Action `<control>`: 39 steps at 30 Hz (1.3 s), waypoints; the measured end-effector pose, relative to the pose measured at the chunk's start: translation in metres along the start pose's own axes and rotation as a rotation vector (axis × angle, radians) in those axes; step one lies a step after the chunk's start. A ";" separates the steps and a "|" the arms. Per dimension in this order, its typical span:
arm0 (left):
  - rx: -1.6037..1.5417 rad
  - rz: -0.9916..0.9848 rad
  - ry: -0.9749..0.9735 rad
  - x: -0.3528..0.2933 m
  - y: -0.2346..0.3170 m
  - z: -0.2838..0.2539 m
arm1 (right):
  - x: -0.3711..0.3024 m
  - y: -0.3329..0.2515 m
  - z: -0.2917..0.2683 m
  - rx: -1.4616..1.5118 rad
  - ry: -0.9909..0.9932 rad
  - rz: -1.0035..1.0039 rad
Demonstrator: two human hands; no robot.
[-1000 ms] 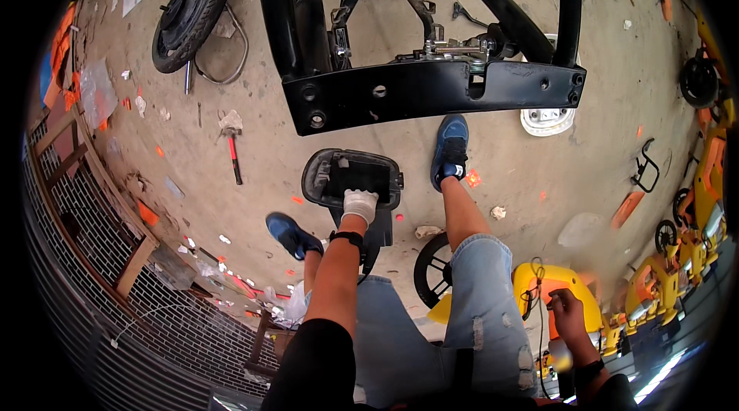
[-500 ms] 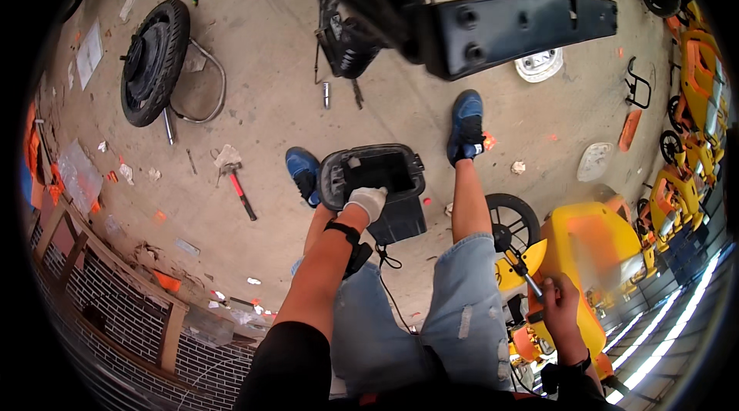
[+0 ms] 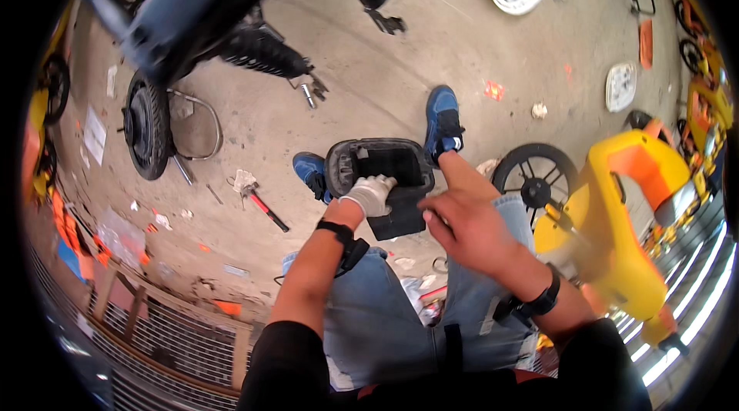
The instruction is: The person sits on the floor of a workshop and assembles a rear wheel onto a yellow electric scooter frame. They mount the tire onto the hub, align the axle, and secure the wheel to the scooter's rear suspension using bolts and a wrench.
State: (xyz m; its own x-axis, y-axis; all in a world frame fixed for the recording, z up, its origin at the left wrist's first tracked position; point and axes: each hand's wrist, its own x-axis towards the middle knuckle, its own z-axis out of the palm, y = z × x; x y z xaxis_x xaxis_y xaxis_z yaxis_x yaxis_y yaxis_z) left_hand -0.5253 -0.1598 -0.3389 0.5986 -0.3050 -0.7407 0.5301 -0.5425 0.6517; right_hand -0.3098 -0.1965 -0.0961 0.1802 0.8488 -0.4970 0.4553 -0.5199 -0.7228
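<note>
Gripping the near rim of a black plastic storage box [image 3: 399,218] with the gloved left hand [image 3: 369,194], closed over the edge, probably for a firm hold on a stiff lip with most of the mouth unblocked. Held mouth upward in front of the legs, seen between the blue shoes [image 3: 444,122], presumably for a clear look inside and weight close to the body. Impossible to tell between resting on the floor [image 3: 369,84] and hanging from that grip. Holding the bare right hand [image 3: 471,228] just beside the box, loosely open with nothing visible in the grasp; cannot tell about contact from this angle. Gloved on one side only, perhaps for protection there and finer touch here. Surrounded by a red-handled hammer [image 3: 269,214] at left, apparently set clear of the feet, a blurred black metal frame [image 3: 192,7] and a yellow scooter body [image 3: 616,211], likely apart for working room.
</note>
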 end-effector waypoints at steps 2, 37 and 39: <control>-0.105 -0.017 0.134 -0.036 0.008 -0.028 | -0.002 0.013 -0.018 -0.026 0.028 0.010; 0.088 -0.190 0.969 -0.184 0.067 -0.084 | -0.032 0.096 -0.037 -0.543 -0.065 -0.227; 0.034 -0.082 1.182 -0.180 0.063 -0.077 | -0.048 0.087 -0.033 -0.587 0.017 -0.271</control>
State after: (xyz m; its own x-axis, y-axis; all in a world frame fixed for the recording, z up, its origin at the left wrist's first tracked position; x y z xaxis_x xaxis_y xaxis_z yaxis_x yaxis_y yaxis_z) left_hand -0.5532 -0.0796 -0.1521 0.7564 0.6347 -0.1579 0.5874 -0.5530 0.5910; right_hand -0.2505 -0.2789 -0.1196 0.0042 0.9466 -0.3225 0.8866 -0.1526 -0.4365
